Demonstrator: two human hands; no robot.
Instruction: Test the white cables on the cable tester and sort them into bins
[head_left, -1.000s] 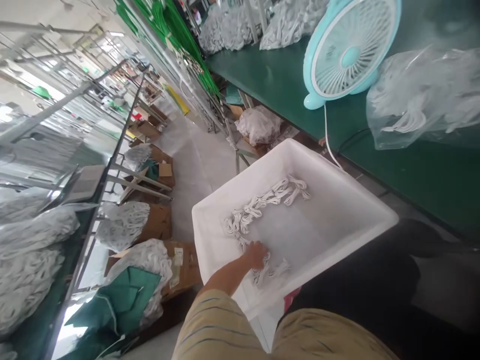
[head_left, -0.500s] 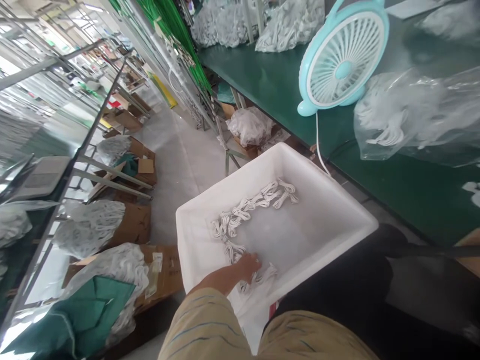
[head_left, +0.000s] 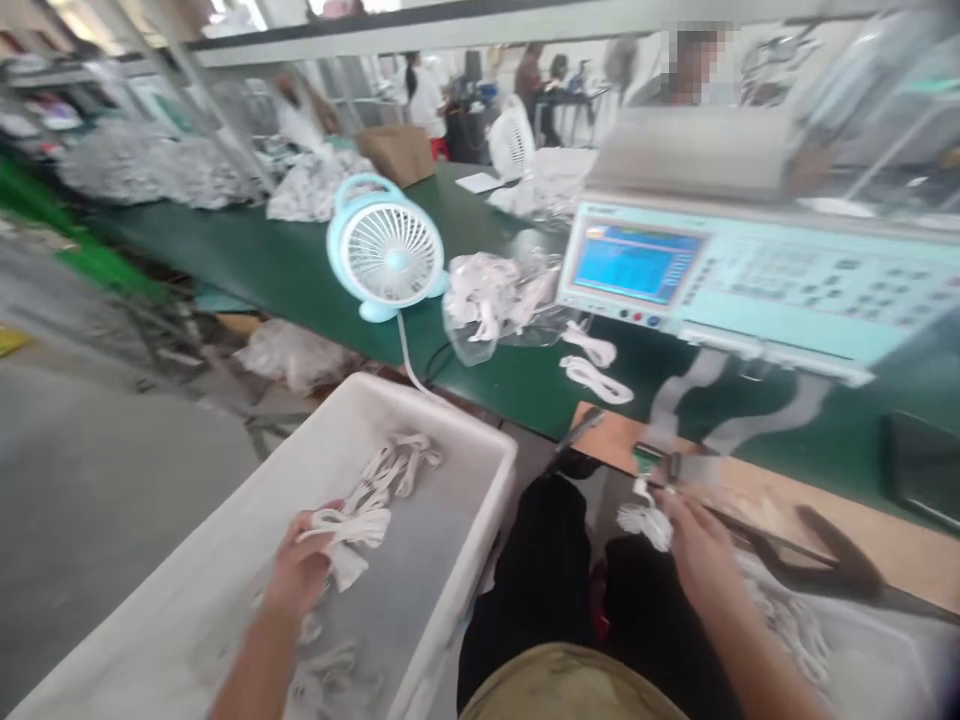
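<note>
My left hand [head_left: 296, 570] is over the white plastic tub [head_left: 480, 470], its fingers closed on a coiled bundle of white cable [head_left: 356, 525]. Other white cable bundles [head_left: 409, 460] lie below it on the tub floor. On the right, my right hand [head_left: 701, 545] is at the edge of a wooden board [head_left: 780, 500], closed on another white cable bundle [head_left: 646, 525], which hangs down from the fingers. The upper end of that cable is beside a small green fixture [head_left: 643, 465] on the board; blur hides whether they touch.
A light-blue tester [head_left: 787, 280] with a lit screen stands on the green bench [head_left: 517, 390]. Left of it are a bag of white cables [head_left: 495, 295] and a blue fan [head_left: 390, 255]. Two loose coils [head_left: 596, 380] lie before the tester. Across the bench sits a person [head_left: 686, 75].
The view has swung right, bringing the tester and board into sight. My left hand, earlier low in the tub, now holds a bundle above it. My right hand has come into view with a cable.
</note>
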